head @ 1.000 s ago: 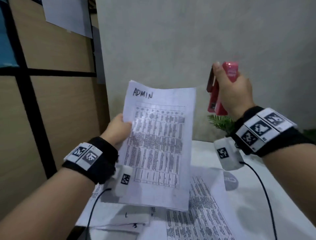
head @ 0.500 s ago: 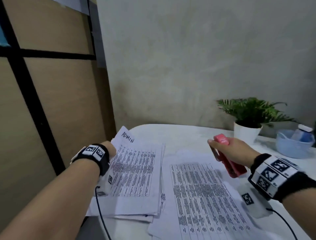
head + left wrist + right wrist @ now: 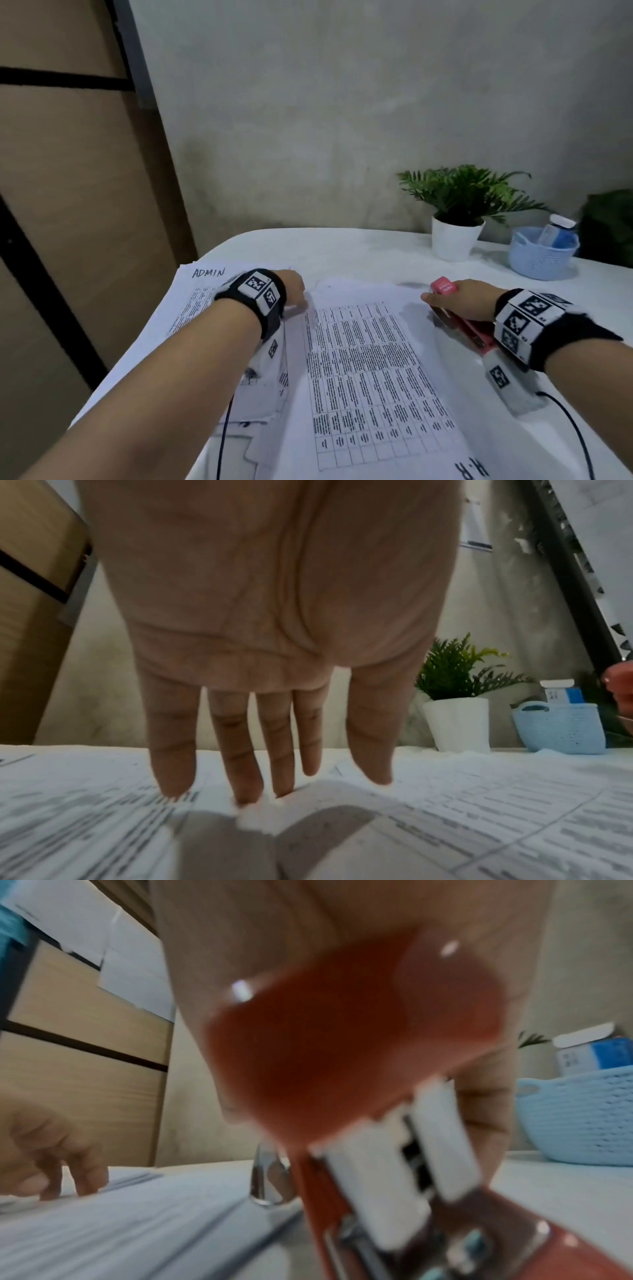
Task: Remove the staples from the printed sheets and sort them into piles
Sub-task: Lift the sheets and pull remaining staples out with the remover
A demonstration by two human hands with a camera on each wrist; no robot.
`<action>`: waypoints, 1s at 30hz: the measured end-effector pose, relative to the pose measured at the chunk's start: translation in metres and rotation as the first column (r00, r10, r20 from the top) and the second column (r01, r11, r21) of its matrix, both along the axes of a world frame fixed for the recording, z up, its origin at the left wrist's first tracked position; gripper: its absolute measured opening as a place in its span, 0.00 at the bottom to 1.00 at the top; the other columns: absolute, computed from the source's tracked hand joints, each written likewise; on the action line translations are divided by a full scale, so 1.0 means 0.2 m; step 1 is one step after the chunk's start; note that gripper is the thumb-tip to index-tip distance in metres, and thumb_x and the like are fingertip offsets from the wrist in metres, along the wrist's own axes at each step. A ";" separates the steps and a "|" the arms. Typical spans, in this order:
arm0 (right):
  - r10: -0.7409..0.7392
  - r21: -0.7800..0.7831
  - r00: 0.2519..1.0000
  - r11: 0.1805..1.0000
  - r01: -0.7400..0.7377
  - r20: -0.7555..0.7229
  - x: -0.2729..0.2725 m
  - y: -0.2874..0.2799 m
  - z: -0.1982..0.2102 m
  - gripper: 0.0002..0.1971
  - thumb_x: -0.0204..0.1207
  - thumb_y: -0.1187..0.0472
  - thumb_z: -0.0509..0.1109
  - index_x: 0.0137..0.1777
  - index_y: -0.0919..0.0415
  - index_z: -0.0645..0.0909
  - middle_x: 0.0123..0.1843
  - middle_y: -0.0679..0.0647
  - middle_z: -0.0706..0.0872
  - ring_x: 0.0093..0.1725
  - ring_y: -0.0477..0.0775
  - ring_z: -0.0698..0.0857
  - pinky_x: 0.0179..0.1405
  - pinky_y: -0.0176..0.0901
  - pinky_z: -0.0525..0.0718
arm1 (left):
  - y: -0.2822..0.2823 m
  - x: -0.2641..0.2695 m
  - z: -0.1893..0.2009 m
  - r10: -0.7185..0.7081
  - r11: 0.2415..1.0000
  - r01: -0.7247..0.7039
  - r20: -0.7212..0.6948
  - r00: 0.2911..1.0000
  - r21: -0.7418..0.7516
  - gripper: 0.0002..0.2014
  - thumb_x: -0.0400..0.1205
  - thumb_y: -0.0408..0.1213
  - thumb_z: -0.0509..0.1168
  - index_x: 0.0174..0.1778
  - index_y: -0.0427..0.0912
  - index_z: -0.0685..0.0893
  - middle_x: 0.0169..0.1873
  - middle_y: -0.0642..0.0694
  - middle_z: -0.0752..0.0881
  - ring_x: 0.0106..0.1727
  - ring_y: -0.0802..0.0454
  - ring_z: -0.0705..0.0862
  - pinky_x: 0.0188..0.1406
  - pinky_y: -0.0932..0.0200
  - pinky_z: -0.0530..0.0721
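At the left edge of the worktop [image 3: 359, 253] lies the pile headed ADMIN [image 3: 205, 298], squared against the corner, probably so each department's sheets stay apart. The left hand [image 3: 291, 286] reaches over that pile to the near corner of the next sheet. In the left wrist view its fingers [image 3: 240, 750] hang straight and slightly spread. The tips touch the paper where a corner lifts, apparently feeling for the edge or the staple; they pinch nothing.

In the middle lies the printed sheet [image 3: 370, 370] with its table of text. The letters H.R are handwritten at its near edge, so it lies turned away from the person. I judge it the next set to unstaple or the start of a second pile.

To the right, the right hand [image 3: 459, 301] rests low at that sheet's far right corner. Its fingers are curled round the red stapler [image 3: 443, 286], with the metal tip pointing down at the paper edge, ready to pry a staple.

Further right, a potted plant [image 3: 455, 219] and a blue basket [image 3: 544, 253] stand well clear.

A second ago the ADMIN sheet was held upright in the left hand and the stapler was raised high. Half a second ago the sheet was being laid down. Now it lies flat, released, and both hands have come to the H.R sheet.
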State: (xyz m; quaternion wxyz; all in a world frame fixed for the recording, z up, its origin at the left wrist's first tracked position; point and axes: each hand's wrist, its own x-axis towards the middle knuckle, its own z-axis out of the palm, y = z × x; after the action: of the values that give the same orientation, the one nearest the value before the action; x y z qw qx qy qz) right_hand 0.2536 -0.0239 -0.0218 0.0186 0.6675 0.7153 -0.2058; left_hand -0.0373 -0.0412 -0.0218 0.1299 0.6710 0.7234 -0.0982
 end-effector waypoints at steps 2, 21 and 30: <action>-0.041 -0.043 0.999 0.998 0.041 0.009 0.04 0.02 -0.05 0.32 0.76 0.33 0.56 0.52 0.63 0.85 0.52 0.58 0.88 0.49 0.58 0.86 0.53 0.42 0.80 | 0.03 0.03 0.00 -0.003 0.999 0.003 -0.009 1.000 -0.033 0.27 0.80 0.46 0.66 0.73 0.36 0.73 0.68 0.41 0.80 0.54 0.47 0.80 0.54 0.57 0.77; -0.014 -0.040 0.946 0.999 0.001 -0.325 -0.01 -0.02 -0.09 0.25 0.72 0.34 0.64 0.50 0.56 0.84 0.37 0.55 0.92 0.36 0.56 0.89 0.48 0.44 0.86 | 0.16 0.03 -0.03 0.064 0.984 -0.105 0.261 0.963 0.147 0.21 0.77 0.45 0.70 0.66 0.43 0.82 0.61 0.47 0.85 0.61 0.47 0.81 0.60 0.60 0.74; 0.031 -0.078 0.944 0.995 -0.060 -0.328 -0.01 -0.06 -0.08 0.25 0.72 0.34 0.65 0.52 0.56 0.83 0.34 0.52 0.89 0.30 0.51 0.84 0.43 0.41 0.84 | 0.17 0.19 -0.03 -0.054 0.976 -0.012 0.298 0.953 0.217 0.17 0.76 0.39 0.68 0.61 0.42 0.85 0.50 0.47 0.85 0.48 0.51 0.81 0.51 0.62 0.78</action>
State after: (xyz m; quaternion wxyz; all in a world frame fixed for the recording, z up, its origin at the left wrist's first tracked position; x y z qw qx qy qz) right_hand 0.2515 -0.0367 -0.0372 -0.0661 0.6060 0.7142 -0.3439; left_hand 0.0013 -0.0071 -0.0278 0.1641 0.6959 0.6942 0.0832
